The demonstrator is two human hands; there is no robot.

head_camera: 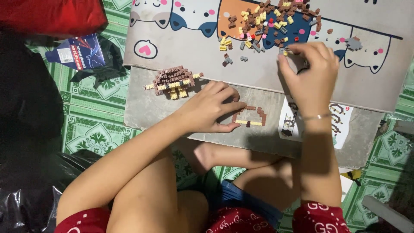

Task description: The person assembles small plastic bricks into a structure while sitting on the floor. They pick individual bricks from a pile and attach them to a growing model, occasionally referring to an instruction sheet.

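**Small-brick assembly on a low desk: hands and surroundings**

Looking down from the head view, a blue carton [79, 51] with a pale label panel lies tilted on the green patterned floor [97, 112], well to the left of the left hand's fingers and beside a red cushion [51, 15]. A printed instruction sheet [338, 125], white with small coloured diagrams, lies just below the right wrist, partly tucked under the grey mat [194, 56] with cartoon cat faces that covers the far part of the desk [142, 108].

The left hand [207, 110] rests palm down on the desk, forearm reaching in from lower left. Its fingers [226, 92] are curled around the left end of a flat brown and yellow brick frame [252, 117], thumb against the frame's lower edge, fingertips at its upper corner; they are clamped lightly on it. A finished brown and cream brick model [173, 81] stands just up and to the left of these fingers, not touching them.

The right hand [311, 73] is raised over the mat, wrist bent, a thin bracelet [315, 116] on the wrist. Its fingers [288, 64] are drawn together at the near edge of the loose brick pile [271, 23]; whether a piece sits between them cannot be told. A grey brick cluster [353, 43] lies to their right.
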